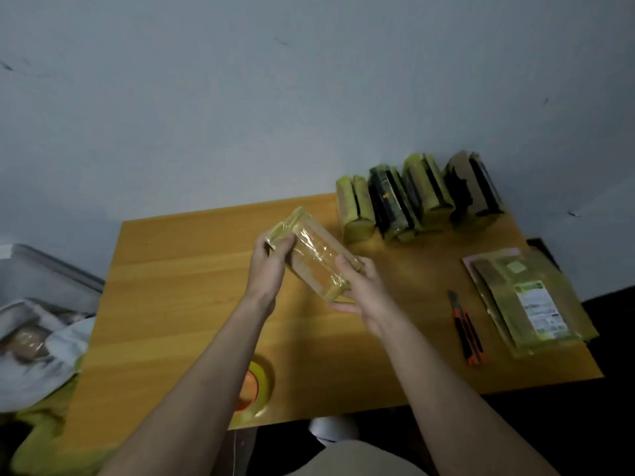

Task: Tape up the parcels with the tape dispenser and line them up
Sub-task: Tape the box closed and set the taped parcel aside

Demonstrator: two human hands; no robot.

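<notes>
Parcel in hands: small brown box (314, 254) wrapped in clear yellowish tape, held tilted above the bench (178, 304), one end up-left, other end down-right.
Left hand (269, 266): clamped on the upper-left end of box, fingers curled over the top edge.
Right hand (364, 290): clamped on the lower-right end, thumb on top face, fingers under.
Hands, relation: apart, one at each end of the same box.
Row of parcels (417, 197): four taped boxes standing side by side at far right edge of bench, against the wall (309, 97), touching or nearly so; two look mostly yellow-green, two have dark parts.
Flat parcels (529, 304): stack of envelope-type packets lying on right side of bench, top one w/ white printed label; count unclear.
Utility knife (467, 329): black and orange, lying on bench just left of flat stack, well apart from the hands.
Tape roll (256, 386): yellowish w/ orange core, on near edge of bench, partly hidden by left forearm; dispenser body can't be made out.
Container at left (51, 276): grey bin or tray off the bench; contents blurred, white cloth or bags and something brownish, can't tell more.
</notes>
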